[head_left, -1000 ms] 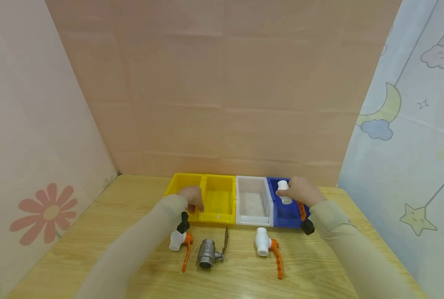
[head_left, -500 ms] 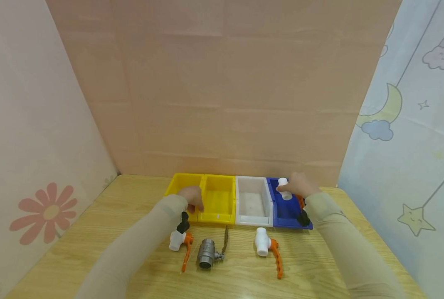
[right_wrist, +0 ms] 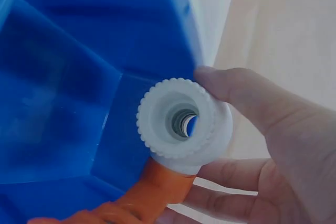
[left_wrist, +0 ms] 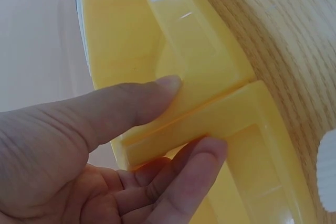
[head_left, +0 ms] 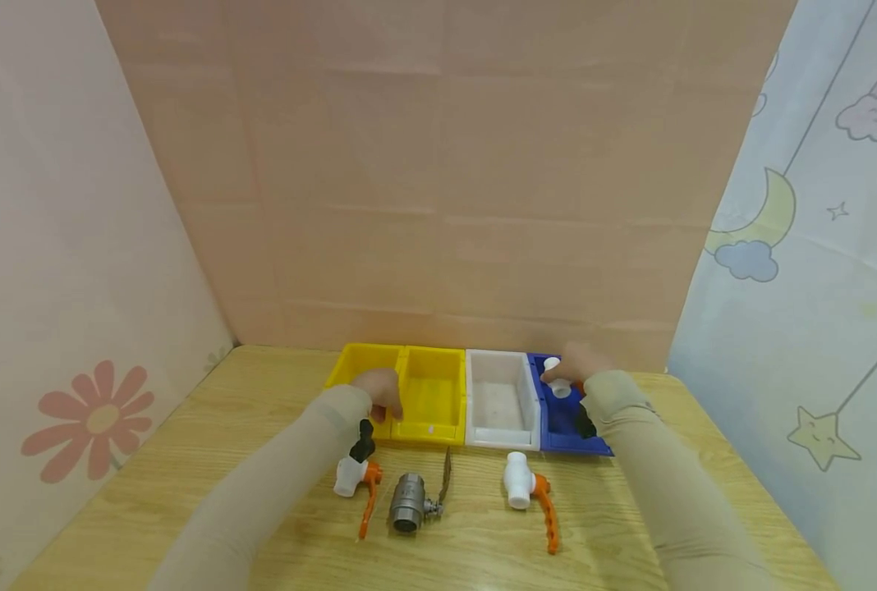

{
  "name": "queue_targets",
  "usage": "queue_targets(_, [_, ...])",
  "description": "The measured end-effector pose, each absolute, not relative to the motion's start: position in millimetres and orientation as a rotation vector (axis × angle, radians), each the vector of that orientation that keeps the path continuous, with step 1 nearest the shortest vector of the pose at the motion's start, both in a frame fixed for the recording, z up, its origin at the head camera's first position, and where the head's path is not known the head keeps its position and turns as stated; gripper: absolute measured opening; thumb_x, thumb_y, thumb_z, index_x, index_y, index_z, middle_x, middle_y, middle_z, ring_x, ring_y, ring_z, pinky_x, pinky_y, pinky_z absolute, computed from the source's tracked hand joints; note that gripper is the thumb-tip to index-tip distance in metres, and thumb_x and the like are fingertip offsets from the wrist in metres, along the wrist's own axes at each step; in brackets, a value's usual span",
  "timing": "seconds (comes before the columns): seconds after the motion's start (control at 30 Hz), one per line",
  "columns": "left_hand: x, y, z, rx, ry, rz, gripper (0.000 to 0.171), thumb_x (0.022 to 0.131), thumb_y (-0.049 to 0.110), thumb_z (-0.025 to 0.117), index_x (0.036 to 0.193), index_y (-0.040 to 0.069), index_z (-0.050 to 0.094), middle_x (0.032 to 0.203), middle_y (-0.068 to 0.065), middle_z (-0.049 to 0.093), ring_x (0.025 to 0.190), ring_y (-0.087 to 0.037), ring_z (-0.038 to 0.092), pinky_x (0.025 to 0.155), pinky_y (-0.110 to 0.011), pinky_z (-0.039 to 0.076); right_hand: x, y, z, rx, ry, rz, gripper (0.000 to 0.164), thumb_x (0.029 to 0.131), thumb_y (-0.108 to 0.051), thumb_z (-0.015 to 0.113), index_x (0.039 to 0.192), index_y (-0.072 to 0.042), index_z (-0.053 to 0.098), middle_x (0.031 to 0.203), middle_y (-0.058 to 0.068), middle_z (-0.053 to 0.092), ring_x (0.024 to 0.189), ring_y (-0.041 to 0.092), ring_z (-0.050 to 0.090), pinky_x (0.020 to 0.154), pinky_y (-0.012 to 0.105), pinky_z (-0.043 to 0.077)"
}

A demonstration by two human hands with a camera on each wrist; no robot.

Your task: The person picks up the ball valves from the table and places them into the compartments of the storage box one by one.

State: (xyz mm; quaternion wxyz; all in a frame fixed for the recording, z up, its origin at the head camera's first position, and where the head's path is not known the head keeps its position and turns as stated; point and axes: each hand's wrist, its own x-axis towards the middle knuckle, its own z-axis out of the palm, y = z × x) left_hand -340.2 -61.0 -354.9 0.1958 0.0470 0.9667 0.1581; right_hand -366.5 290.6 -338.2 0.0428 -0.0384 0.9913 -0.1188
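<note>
In the head view, a white plastic ball valve (head_left: 560, 388) with an orange handle is low over the blue bin (head_left: 567, 443). My right hand (head_left: 583, 364) grips its white body, thumb on one side and fingers on the other. The right wrist view shows the ribbed, open end of the valve body (right_wrist: 176, 116), with the orange handle (right_wrist: 152, 190) slanting down. My left hand (head_left: 378, 389) is at the two yellow bins (head_left: 429, 432). In the left wrist view its thumb and curled fingers straddle their adjoining walls (left_wrist: 191, 116).
A white bin (head_left: 501, 437) stands between the yellow and blue ones. In front lie a small white valve (head_left: 350, 476) with an orange handle, a metal ball valve (head_left: 408, 502) with a lever, and a larger white valve (head_left: 517, 480). A wall (head_left: 438, 205) rises behind the table.
My right hand has shifted slightly left and lowered toward the blue bin with the white valve; its forearm has swung left. The left hand has stayed in place.
</note>
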Motion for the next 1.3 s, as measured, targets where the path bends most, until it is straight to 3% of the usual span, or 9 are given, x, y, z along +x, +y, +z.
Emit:
queue_targets(0.2, [-340, -60, -356, 0.126, 2.711, 0.433, 0.015, 0.078, 0.017, 0.08, 0.08, 0.006, 0.069, 0.069, -0.009, 0.065, 0.057, -0.019, 0.062, 0.053, -0.026, 0.051, -374, 296, -349, -0.139, 3.036, -0.344, 0.043, 0.076, -0.041, 0.077, 0.091, -0.001, 0.07, 0.079, 0.006, 0.064, 0.07, 0.02, 0.056, 0.063, 0.032, 0.047])
queue_targets(0.5, [-333, -59, -358, 0.121, 2.724, 0.45, 0.015, 0.078, 0.017, 0.08, 0.08, 0.006, 0.07, 0.065, -0.008, 0.063, 0.053, -0.018, 0.06, 0.053, -0.026, 0.052, -367, 291, -357, -0.113, 3.013, -0.364, 0.032, 0.079, -0.033, 0.075, 0.066, -0.007, 0.062, 0.062, 0.0, 0.056, 0.058, 0.014, 0.051, 0.053, 0.026, 0.042])
queue_targets(1.03, [-322, -57, -360, 0.094, 2.724, 0.441, 0.015, 0.079, 0.017, 0.08, 0.079, 0.006, 0.069, 0.067, -0.009, 0.065, 0.054, -0.018, 0.059, 0.051, -0.025, 0.05, -373, 296, -381, -0.136, 2.986, -0.318, 0.031, 0.084, -0.031, 0.066, 0.063, -0.01, 0.058, 0.059, 0.002, 0.06, 0.053, 0.014, 0.056, 0.055, 0.032, 0.044])
queue_targets(1.3, [-319, -57, -357, 0.108, 2.735, 0.451, 0.015, 0.08, 0.017, 0.08, 0.08, 0.006, 0.07, 0.067, -0.009, 0.065, 0.051, -0.017, 0.057, 0.051, -0.025, 0.05, -376, 299, -394, -0.183, 3.01, -0.313, 0.027, 0.084, -0.026, 0.065, 0.067, -0.006, 0.061, 0.065, 0.002, 0.06, 0.06, 0.017, 0.056, 0.058, 0.031, 0.046])
